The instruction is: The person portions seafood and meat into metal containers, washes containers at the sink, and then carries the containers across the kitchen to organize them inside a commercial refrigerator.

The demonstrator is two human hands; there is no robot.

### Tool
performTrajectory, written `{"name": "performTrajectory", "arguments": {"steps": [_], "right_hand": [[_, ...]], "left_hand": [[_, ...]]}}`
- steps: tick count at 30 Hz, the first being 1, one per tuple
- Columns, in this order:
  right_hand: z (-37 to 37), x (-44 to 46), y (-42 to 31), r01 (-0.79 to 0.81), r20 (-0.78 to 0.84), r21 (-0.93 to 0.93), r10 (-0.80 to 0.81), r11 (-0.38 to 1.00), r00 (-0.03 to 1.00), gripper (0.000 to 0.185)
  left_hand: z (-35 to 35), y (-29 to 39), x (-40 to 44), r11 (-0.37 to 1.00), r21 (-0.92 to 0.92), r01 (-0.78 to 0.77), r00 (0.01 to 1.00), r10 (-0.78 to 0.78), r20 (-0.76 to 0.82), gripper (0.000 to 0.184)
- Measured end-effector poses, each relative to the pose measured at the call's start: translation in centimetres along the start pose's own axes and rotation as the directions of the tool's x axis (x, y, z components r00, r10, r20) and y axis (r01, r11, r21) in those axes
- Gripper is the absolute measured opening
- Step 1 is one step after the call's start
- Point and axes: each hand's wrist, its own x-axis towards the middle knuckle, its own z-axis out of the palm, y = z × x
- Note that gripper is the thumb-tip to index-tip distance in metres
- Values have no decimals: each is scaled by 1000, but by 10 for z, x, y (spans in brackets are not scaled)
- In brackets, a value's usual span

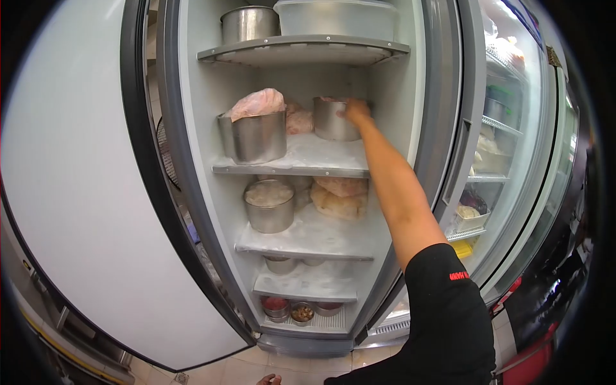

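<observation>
My right hand (357, 112) reaches deep into an open upright freezer and grips the right rim of a round steel pot (332, 122). This pot stands on the upper middle shelf (308, 154), with something pinkish just showing at its top. To its left is a larger steel pot (256, 140) with a bag of pale pink meat (258, 104) bulging out. Another bag of meat (299, 120) lies behind, between the two pots. Only the fingertips of my left hand (270, 380) show, low at the bottom edge of the view; its pose is unclear.
The white freezer door (70, 167) stands swung open at left. Above are a steel pot (250, 25) and a plastic tub (337, 18). Below are a filled pot (269, 206), bagged meat (339, 200) and small bowls (302, 313). A glass-fronted fridge (513, 147) stands at right.
</observation>
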Motion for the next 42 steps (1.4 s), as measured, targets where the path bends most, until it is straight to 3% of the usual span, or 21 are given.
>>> {"name": "performTrajectory", "arguments": {"steps": [1, 6, 7, 8, 11, 13, 17, 19, 21, 22, 24, 25, 26, 29, 31, 32, 34, 35, 38, 40, 42], "right_hand": [[-4, -3, 0, -23, 76, 31, 21, 999, 997, 52], [-18, -11, -11, -121, 53, -47, 123, 992, 991, 52], [-22, -13, -12, -180, 44, -28, 181, 983, 983, 52], [-29, -20, -16, -182, 42, -24, 183, 983, 982, 52], [-45, -29, -21, -246, 2, 126, 248, 961, 969, 58], [-48, -28, -20, -245, -54, 169, 257, 955, 965, 67], [-81, -33, -36, -267, -66, 194, 284, 944, 956, 64], [-84, -29, -36, -298, -60, 181, 313, 937, 948, 64], [-82, -33, -40, -292, -54, 178, 306, 940, 951, 64], [-83, -35, -42, -283, -49, 176, 296, 943, 954, 64], [-81, -44, -43, -256, -74, 179, 273, 950, 959, 61], [-83, -47, -45, -246, -81, 200, 267, 948, 960, 59], [-84, -50, -47, -236, -89, 220, 260, 946, 961, 56], [-85, -50, -47, -282, -62, 222, 302, 933, 951, 61], [-88, -52, -47, -285, -44, 226, 301, 932, 952, 60], [-90, -55, -49, -286, -17, 241, 299, 927, 954, 59], [-88, -58, -50, -265, -88, 317, 307, 910, 948, 52], [-84, -55, -49, -300, -82, 302, 339, 905, 937, 52], [-83, -55, -50, -367, -37, 296, 394, 882, 918, 52], [-88, -62, -52, -297, 0, 293, 311, 909, 950, 50], [-95, -65, -56, -266, -32, 309, 289, 913, 957, 49]], "left_hand": [[-1, 1, -1, 999, -19, -31, 1000, 31, -2, 53], [7, 17, 13, 988, 29, -152, 987, 151, 57, 49], [6, 45, 12, 991, -93, 98, 979, -80, 187, 47], [9, 51, 15, 991, -90, 96, 980, -78, 185, 47], [31, 67, 33, 999, 12, -46, 974, 42, 223, 41], [42, 84, 38, 989, -28, -146, 940, 148, 307, 45], [64, 129, 31, 957, -130, -260, 891, 290, 349, 41], [72, 170, 26, 874, -176, -453, 825, 485, 290, 39], [69, 223, 34, 661, -237, -712, 633, 750, 192, 37], [65, 263, 28, 680, -165, -714, 660, 733, 166, 33], [65, 353, 32, 470, -228, -853, 477, 878, 26, 27], [62, 400, 31, 472, -189, -861, 485, 875, -20, 28], [70, 444, 42, 288, -300, -909, 326, 942, -83, 30], [99, 554, 81, 405, -660, -633, 482, 873, 74, 43], [126, 610, 103, 583, -711, -392, 740, 659, 132, 52], [135, 626, 122, 578, -716, -391, 736, 664, 134, 52], [153, 649, 150, 646, -731, -219, 751, 590, 296, 50], [159, 655, 158, 654, -725, -217, 749, 588, 306, 50], [169, 658, 186, 674, -732, -100, 878, 406, 255, 46], [171, 651, 202, 534, -845, 18, 801, 498, 332, 45], [169, 650, 174, 505, -863, 5, 812, 502, 298, 43]]}}
